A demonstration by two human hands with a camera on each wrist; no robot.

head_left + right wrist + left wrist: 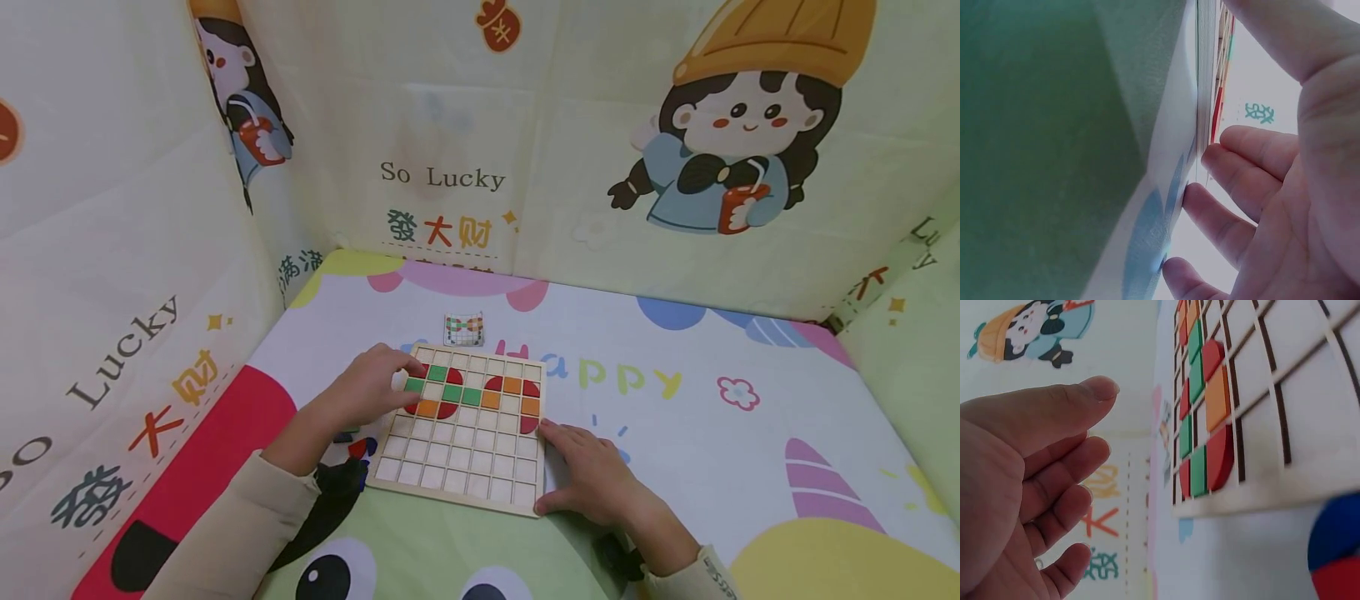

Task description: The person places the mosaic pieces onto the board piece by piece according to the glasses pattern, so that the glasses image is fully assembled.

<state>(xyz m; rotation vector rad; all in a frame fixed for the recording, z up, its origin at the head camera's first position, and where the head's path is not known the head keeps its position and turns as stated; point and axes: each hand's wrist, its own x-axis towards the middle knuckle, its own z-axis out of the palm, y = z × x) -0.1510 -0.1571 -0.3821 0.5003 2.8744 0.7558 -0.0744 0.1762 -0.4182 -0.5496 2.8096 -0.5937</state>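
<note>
A square wooden grid board (453,497) lies on the table, slightly turned. In its upper rows sit green tiles (472,397), orange tiles (530,407) and red rounded tiles (447,410); the lower cells show bare wood. My left hand (360,390) hovers at the board's upper left, over the tiles there. Thumb and fingers are apart in the left wrist view, and nothing shows between them. At the board's right edge my right hand (600,479) rests with spread fingers, its thumb by the lower right corner. The right wrist view shows its fingertips (1216,156) beside the board's edge.
Behind the board lies a small pattern card (464,330). Loose red and blue pieces (358,448) are left of the board, partly hidden by the left forearm. A printed cloth (675,450) covers the table, with cartoon-printed curtains (555,150) at the back and sides.
</note>
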